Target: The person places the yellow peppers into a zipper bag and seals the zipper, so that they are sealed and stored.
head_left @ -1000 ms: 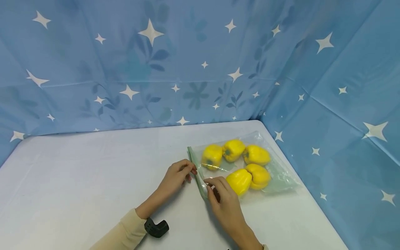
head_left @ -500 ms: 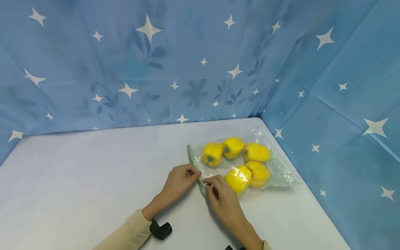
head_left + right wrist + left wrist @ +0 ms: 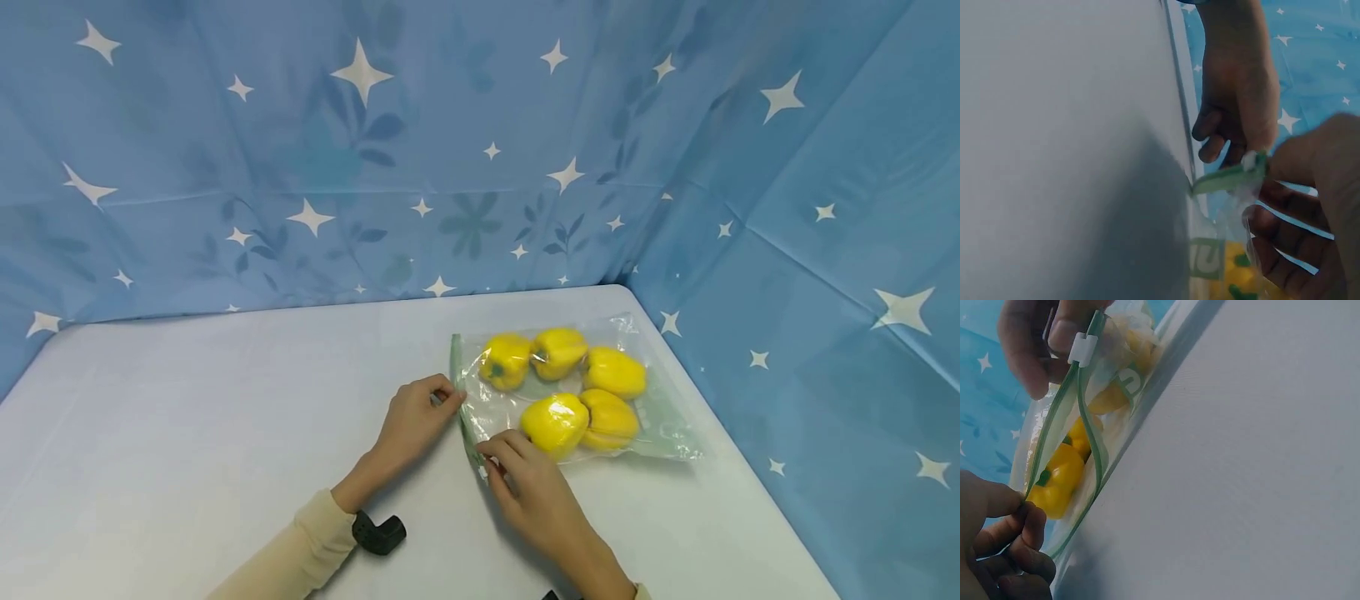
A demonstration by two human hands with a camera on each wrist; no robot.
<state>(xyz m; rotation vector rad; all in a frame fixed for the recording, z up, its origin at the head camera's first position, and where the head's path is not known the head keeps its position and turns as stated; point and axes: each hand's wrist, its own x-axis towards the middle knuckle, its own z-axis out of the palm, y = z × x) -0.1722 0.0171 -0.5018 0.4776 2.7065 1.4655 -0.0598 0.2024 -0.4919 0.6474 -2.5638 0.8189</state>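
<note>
A clear slider zip bag (image 3: 502, 412) with a green-edged mouth lies on the table, holding several yellow bell peppers (image 3: 555, 425). My left hand (image 3: 411, 425) pinches one green edge of the mouth between thumb and forefinger. At the near end of the mouth, my right hand (image 3: 528, 496) pinches the bag's corner beside the white slider (image 3: 1083, 350), its fingers curled. Between the two hands the green strips (image 3: 1088, 419) stand apart, and peppers show through the gap. The right wrist view blurs the slider and hides part of the right fingertips' contact.
The white tabletop (image 3: 225, 433) stretches out to the left of the bag. Blue star-patterned cloth (image 3: 420, 150) hangs behind the table and along its right side. A black wrist device (image 3: 378, 533) sits at the left cuff.
My left fingers shift along the green edge, and the bag's mouth swings slightly leftward. The near peppers slide a little left with the bag. My right hand moves slightly left and nearer with the corner.
</note>
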